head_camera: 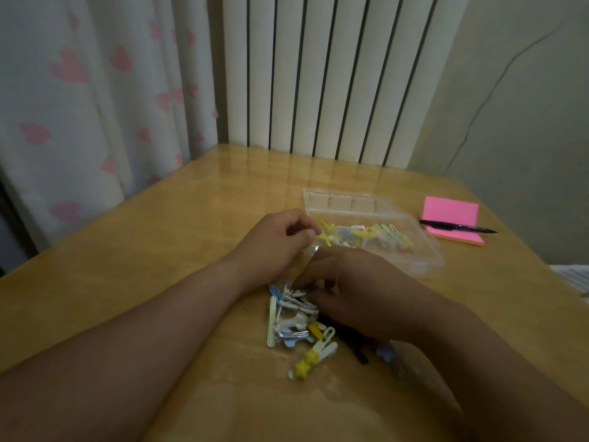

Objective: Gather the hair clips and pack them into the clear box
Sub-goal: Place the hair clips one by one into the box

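Curling left hand (277, 244) fingers loosely left of the clear plastic box (417, 261); bending right hand (360, 288) fingers onto the near pile of glossy pastel hair clips (299, 325); both grasps unclear.

One clear box (425, 258), one pen (455, 226), one notepad (449, 210), heaped clips (296, 320) uncountable

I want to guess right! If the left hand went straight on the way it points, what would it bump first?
Probably the clear box, at its near left corner, where a yellow clip sits just past the left hand. Depth is unclear.
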